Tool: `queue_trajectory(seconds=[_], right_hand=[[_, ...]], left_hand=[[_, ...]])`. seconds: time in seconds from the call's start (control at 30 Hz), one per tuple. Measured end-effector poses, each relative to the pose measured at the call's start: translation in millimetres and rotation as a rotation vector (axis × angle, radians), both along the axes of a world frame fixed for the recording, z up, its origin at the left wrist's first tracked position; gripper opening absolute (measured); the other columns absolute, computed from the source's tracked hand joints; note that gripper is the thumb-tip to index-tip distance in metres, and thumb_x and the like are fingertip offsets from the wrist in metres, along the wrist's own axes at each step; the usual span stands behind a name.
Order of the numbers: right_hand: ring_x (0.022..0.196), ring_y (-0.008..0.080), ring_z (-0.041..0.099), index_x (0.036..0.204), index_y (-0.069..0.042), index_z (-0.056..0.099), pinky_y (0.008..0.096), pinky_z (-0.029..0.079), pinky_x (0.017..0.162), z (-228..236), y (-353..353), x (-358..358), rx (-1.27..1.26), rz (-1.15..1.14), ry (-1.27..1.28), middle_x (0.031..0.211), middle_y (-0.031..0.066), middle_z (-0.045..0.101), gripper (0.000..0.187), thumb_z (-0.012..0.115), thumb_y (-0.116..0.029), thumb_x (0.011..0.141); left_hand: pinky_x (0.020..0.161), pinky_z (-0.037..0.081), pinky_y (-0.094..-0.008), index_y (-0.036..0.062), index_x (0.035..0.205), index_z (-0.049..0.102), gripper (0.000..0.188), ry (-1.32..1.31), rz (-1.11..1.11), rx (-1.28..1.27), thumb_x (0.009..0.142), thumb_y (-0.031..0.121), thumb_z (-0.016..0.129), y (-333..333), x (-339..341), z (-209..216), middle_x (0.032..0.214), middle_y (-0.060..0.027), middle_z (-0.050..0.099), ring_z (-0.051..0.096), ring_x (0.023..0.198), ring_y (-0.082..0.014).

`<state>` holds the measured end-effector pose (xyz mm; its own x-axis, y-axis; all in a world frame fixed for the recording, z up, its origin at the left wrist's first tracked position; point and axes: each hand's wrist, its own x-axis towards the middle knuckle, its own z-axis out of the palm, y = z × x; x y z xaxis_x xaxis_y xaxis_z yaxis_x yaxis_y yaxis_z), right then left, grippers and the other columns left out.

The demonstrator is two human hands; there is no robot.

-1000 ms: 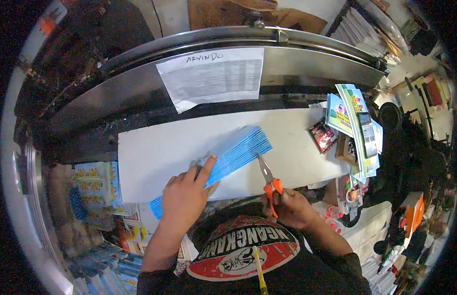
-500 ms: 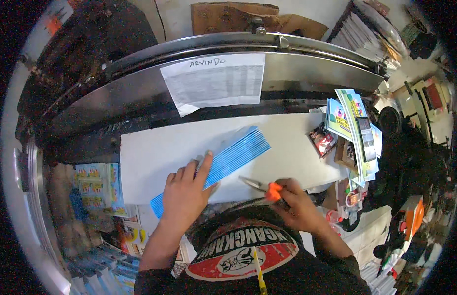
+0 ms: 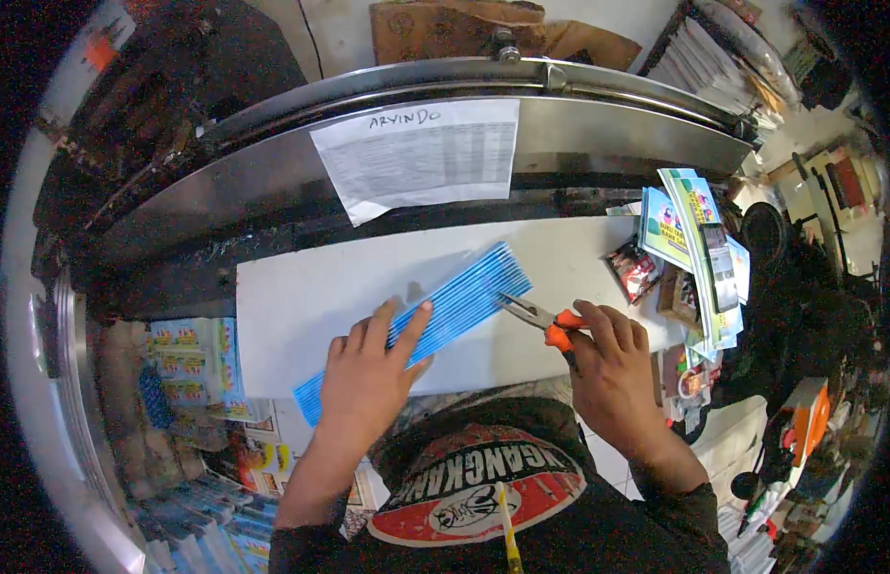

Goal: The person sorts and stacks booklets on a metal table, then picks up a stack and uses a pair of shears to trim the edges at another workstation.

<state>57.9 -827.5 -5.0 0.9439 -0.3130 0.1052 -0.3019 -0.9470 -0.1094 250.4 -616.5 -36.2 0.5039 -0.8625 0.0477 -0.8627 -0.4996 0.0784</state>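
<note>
In the head view, think of a clock with twelve at the top. Your blue stack [image 3: 464, 297] of thin, folded-looking pieces lies in the middle of the white bench [image 3: 292, 297]. It slants from eight o'clock up to two, and its low end pokes out past the bench's near edge. Your left hand [image 3: 366, 375], near seven o'clock, grips the stack, with the fingers across the top and the thumb at the near side. Your right hand [image 3: 612, 378], at four o'clock, has its fingers wrapped on the orange handles of the pliers [image 3: 558, 330]. The pliers point to ten o'clock, jaws a little apart. Their tips are right by the stack's near edge, but you can't tell if they touch. At three o'clock sit a red packet [image 3: 636, 273] and some bright booklets [image 3: 667, 234]. A white paper [image 3: 421, 158] hangs at twelve.
</note>
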Motion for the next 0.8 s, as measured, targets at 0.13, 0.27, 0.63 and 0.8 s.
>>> queue_trajectory(seconds=[0.13, 0.27, 0.63, 0.8], right_hand=[[0.115, 0.0306, 0.05, 0.106, -0.004, 0.066, 0.0471, 0.04, 0.093, 2, 4, 4, -0.022, 0.019, 0.025, 0.126, 0.0119, 0.053, 0.025, 0.062, -0.017, 0.085], [0.114, 0.0306, 0.05, 0.108, -0.005, 0.066, 0.0466, 0.04, 0.09, 5, 9, 5, 0.15, 0.001, 0.025, 0.125, 0.0118, 0.053, 0.026, 0.061, -0.015, 0.085], [0.113, 0.0306, 0.051, 0.108, -0.007, 0.065, 0.0445, 0.043, 0.087, -2, 32, 7, 0.268, 0.117, -0.024, 0.125, 0.0091, 0.054, 0.033, 0.071, -0.007, 0.076], [0.116, 0.0324, 0.05, 0.109, -0.005, 0.065, 0.0456, 0.041, 0.091, -2, 25, 6, 0.167, -0.062, -0.076, 0.127, 0.0105, 0.053, 0.035, 0.072, -0.007, 0.075]], left_hand=[[0.082, 0.049, -0.0447, 0.0268, 0.146, 0.043, 0.068, -0.002, -0.002, -0.007, 0.084, 0.035, 0.07, 0, 1, 0, 0.135, -0.0118, 0.052, 0.059, 0.108, -0.0288], [0.082, 0.049, -0.0444, 0.0261, 0.146, 0.042, 0.069, -0.01, -0.004, 0.006, 0.084, 0.034, 0.07, -1, 2, -1, 0.135, -0.0119, 0.052, 0.059, 0.108, -0.0288], [0.079, 0.05, -0.0447, 0.0268, 0.147, 0.041, 0.067, 0.012, -0.003, 0.022, 0.086, 0.033, 0.068, -1, 5, -1, 0.132, -0.0127, 0.054, 0.062, 0.094, -0.0293], [0.089, 0.05, -0.0517, 0.0271, 0.147, 0.04, 0.069, 0.089, 0.027, 0.099, 0.085, 0.036, 0.069, 0, -3, 1, 0.134, -0.0142, 0.053, 0.062, 0.105, -0.0348]])
